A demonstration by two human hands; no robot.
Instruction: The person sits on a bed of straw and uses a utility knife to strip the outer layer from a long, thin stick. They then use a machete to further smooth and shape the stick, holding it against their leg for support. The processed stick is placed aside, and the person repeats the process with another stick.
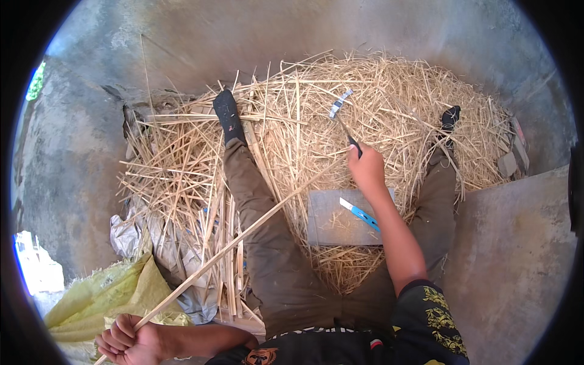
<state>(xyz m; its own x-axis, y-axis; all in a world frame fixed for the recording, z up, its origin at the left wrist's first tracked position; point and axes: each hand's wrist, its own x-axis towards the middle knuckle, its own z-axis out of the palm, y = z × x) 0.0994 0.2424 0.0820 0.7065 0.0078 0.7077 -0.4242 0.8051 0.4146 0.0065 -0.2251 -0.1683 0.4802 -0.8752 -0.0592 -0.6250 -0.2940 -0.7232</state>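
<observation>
My left hand point(131, 337), at the lower left, is closed around the near end of a long thin bamboo strip point(231, 243). The strip slants up across my left leg toward the middle of the straw-like pile. My right hand point(367, 165) is closed on a thin tool with a black handle point(354, 146). Its slim shaft runs up to a curved tip banded in white and dark; its exact kind I cannot tell. The strip's far end comes close to the right hand; whether they touch is unclear. Below that hand, a blue craft knife point(360, 214) lies on a grey board point(322, 225).
Fine shavings point(389, 85) are heaped between and beyond my outstretched legs point(267, 249). Loose bamboo strips point(182, 188) lie crisscrossed at the left. A yellow-green sack point(115, 292) lies at the lower left. Concrete walls point(243, 36) rise around, with a slab point(517, 243) at the right.
</observation>
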